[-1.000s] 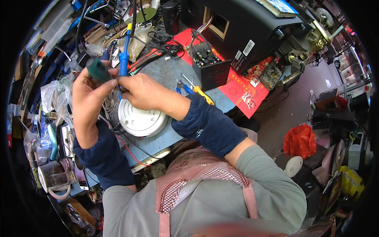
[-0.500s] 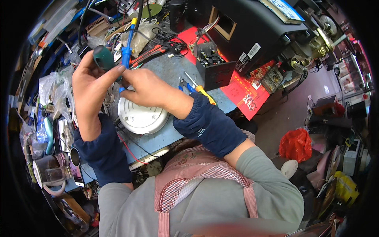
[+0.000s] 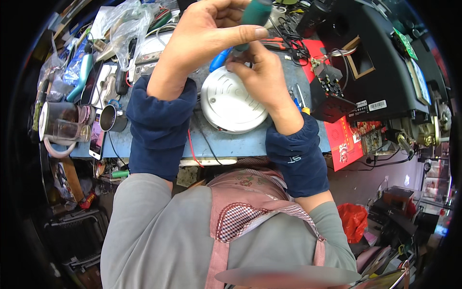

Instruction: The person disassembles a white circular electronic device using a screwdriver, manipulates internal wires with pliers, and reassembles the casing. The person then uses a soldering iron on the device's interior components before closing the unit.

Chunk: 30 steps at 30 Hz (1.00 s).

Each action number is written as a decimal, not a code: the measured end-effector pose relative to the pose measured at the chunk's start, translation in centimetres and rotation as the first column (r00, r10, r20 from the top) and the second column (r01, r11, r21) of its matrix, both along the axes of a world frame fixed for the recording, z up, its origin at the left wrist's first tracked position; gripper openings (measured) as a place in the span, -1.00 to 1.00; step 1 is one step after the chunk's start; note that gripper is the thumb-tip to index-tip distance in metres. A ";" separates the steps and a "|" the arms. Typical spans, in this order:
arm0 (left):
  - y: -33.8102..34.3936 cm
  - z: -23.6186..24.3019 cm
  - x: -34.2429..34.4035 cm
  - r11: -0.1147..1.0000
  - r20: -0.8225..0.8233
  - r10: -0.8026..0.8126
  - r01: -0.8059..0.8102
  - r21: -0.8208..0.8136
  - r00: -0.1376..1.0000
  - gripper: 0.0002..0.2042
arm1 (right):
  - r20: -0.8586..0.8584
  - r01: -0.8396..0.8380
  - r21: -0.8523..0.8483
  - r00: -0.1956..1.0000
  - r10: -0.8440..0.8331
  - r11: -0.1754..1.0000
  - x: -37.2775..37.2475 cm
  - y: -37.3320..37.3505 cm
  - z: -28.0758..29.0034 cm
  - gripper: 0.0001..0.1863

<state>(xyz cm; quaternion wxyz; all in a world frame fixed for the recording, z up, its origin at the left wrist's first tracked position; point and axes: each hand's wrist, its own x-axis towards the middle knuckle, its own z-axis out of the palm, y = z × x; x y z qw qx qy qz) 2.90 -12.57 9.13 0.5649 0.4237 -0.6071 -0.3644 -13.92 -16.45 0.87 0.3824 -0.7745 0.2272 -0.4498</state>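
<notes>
Left hand (image 3: pixel 202 38) grips green handle (image 3: pixel 255 10) upright – right hand (image 3: pixel 260 72) pinches its tip, steadying it over white round unit (image 3: pixel 231 103) on desk (image 3: pixel 231 142).

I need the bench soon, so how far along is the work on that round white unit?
Done: the round white unit lies on the blue bench. In hand: the left hand holds a dark green tool; the right hand pinches near its tip. Left: red and black wires trail loose, so it looks unfinished.

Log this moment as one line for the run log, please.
left hand: grips green-handled tool | right hand: pinches its tip | below: round white device on blue bench
</notes>
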 end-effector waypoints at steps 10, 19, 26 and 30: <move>0.1 0.1 -0.1 0.995 -0.058 -0.092 0.094 0.031 0.994 -0.53 | -0.115 0.043 -0.050 0.992 -0.049 0.998 -0.1 -0.5 -0.4 -0.58; -0.9 -0.2 0.5 0.997 -0.206 -0.045 0.030 -0.076 0.977 -0.68 | 0.293 -0.198 0.212 0.947 0.131 0.957 0.3 0.0 -1.1 -0.28; -1.0 -1.6 3.5 0.991 0.440 0.044 -0.095 0.093 0.897 -0.65 | 0.248 -0.045 0.103 0.969 0.018 0.994 -0.3 -0.2 -0.7 -0.33; -0.8 -2.6 2.8 0.957 0.601 -0.155 -0.033 0.289 0.784 -0.57 | 0.270 0.030 0.098 0.961 -0.055 0.995 -2.5 -0.4 0.5 -0.45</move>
